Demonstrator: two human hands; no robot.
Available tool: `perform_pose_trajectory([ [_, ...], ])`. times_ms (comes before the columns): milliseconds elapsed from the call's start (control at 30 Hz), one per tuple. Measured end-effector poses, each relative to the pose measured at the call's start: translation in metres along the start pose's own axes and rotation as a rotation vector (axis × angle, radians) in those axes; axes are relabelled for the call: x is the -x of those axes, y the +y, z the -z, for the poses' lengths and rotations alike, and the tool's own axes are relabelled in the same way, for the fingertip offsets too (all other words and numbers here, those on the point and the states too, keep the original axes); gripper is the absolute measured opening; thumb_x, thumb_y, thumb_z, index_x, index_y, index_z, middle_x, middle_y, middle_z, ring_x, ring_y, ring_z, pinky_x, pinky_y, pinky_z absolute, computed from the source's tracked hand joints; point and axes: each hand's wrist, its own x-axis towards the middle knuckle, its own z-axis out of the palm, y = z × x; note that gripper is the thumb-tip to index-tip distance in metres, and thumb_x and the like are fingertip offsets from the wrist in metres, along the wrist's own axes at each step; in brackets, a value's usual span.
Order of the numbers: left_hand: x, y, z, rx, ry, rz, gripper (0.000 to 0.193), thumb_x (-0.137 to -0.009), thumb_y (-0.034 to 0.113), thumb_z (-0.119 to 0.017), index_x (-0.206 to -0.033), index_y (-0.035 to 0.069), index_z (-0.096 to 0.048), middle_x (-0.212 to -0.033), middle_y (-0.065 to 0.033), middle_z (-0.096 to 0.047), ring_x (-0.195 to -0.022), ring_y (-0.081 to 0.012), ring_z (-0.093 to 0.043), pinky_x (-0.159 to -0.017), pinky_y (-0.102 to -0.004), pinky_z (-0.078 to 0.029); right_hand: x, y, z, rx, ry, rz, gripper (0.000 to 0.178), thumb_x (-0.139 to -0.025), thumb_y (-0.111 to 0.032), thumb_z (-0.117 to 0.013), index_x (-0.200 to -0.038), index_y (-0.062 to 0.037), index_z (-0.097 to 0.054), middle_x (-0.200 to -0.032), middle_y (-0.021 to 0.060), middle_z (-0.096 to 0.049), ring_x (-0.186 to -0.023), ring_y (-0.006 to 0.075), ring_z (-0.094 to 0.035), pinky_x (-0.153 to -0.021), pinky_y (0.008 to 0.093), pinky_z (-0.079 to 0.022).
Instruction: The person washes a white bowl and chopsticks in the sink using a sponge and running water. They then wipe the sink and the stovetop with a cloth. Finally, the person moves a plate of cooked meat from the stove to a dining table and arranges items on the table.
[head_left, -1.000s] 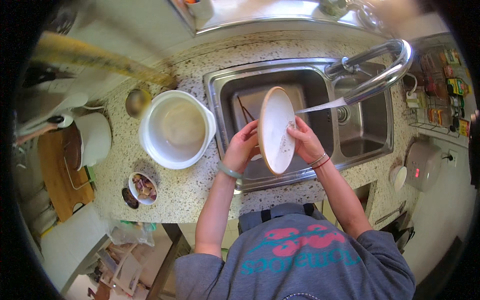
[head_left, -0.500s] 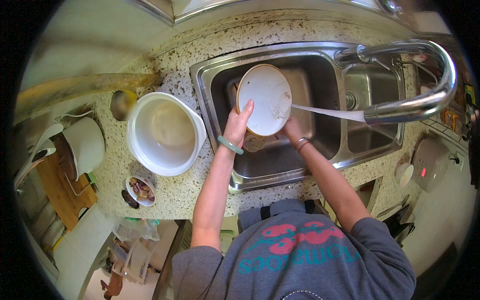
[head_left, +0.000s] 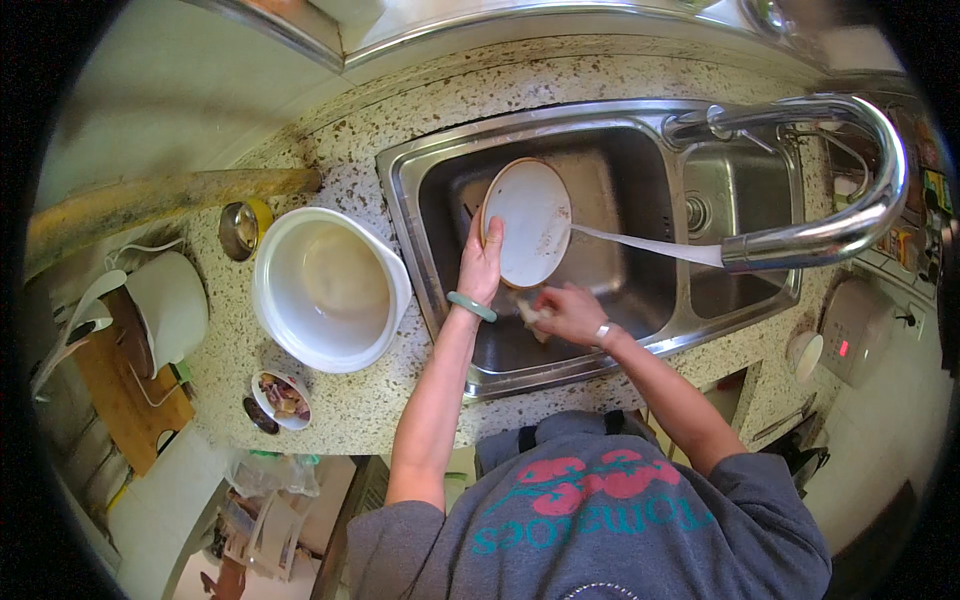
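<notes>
White dish (head_left: 530, 222) tilted over sink's larger basin (head_left: 618, 180), dark specks on face. Left hand (head_left: 482, 265) at eight o'clock of dish — fingers clamped on rim, thumb across face. Right hand (head_left: 572, 314) at five o'clock, fingers pinched on pale crumpled piece (head_left: 531, 316). Water stream (head_left: 650, 244) meets dish at three o'clock.

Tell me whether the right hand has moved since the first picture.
Yes. Judged against the divider of the sink, the right hand has shifted left, away from it.
</notes>
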Motion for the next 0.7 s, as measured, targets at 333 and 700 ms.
perform_pose_trajectory([
  [333, 0.024, -0.017, -0.032, 0.092, -0.028, 0.147, 0.060, -0.096, 0.044, -0.044, -0.136, 0.001, -0.035, -0.131, -0.0123, -0.046, -0.120, -0.0200, -0.045, -0.100, -0.0326, -0.036, 0.010, 0.021, 0.053, -1.125, 0.529, 0.096, 0.040, -0.083, -0.017, -0.067, -0.118, -0.0010, -0.056, -0.111, 0.0050, -0.059, -0.096, 0.0125, -0.058, -0.082, 0.0248, -0.046],
  [700, 0.029, -0.036, -0.039, 0.049, 0.028, 0.162, 0.043, -0.099, 0.038, -0.040, -0.125, 0.004, -0.045, -0.111, -0.0096, -0.056, -0.101, -0.0176, -0.053, -0.088, -0.0307, -0.042, -0.031, 0.003, -0.006, -0.657, 0.735, 0.318, 0.031, -0.085, -0.014, -0.060, -0.114, -0.0035, -0.058, -0.114, 0.0158, -0.055, -0.106, 0.0297, -0.053, -0.092, 0.0357, -0.042],
])
